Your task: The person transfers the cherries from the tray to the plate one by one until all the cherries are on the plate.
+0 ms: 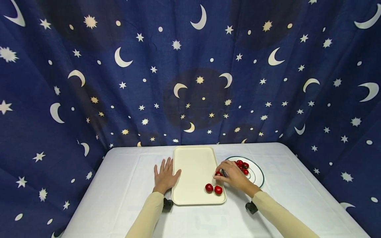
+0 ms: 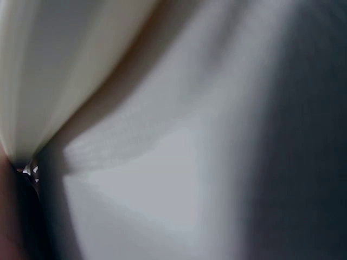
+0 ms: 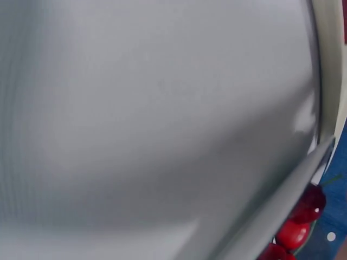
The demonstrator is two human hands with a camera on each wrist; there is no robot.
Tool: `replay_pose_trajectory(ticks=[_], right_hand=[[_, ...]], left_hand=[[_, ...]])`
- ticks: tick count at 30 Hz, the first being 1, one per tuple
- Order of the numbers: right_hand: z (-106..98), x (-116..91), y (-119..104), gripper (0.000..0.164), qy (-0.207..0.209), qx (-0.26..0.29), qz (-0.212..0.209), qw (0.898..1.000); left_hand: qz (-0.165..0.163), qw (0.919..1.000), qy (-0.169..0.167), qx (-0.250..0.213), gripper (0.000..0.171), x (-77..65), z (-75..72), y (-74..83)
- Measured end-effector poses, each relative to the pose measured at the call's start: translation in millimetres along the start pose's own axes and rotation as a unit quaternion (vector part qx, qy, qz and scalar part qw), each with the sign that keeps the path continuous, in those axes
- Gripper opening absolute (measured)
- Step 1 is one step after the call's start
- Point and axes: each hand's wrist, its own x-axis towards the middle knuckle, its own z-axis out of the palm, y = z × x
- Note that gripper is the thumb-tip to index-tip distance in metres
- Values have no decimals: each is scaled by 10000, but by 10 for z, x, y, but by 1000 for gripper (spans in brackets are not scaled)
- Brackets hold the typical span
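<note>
My right hand (image 1: 235,174) pinches a dark red cherry (image 1: 218,173) between thumb and fingers, over the right edge of the cream tray (image 1: 193,172). Two more cherries (image 1: 213,189) lie together in the tray's near right corner. Partly behind that hand is a white plate (image 1: 258,172) with a dark rim, bearing several cherries (image 1: 245,165). The right wrist view catches some plate cherries (image 3: 295,233) at its lower right. Spread flat, my left hand (image 1: 165,179) rests by the tray's left side, its thumb over the rim. The left wrist view is mostly blurred cloth.
A white cloth covers the table (image 1: 119,185). Behind and on both sides hangs a dark blue curtain (image 1: 154,82) printed with moons and stars. Both wrists wear small black cameras near the tabletop.
</note>
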Motion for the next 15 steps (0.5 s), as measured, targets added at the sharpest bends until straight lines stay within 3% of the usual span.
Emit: replay_pose_trajectory(ticks=[15], right_hand=[[-100, -41, 246, 27, 592, -390, 765, 9945]], left_hand=[[50, 9999, 97, -68, 80, 14, 3, -1]])
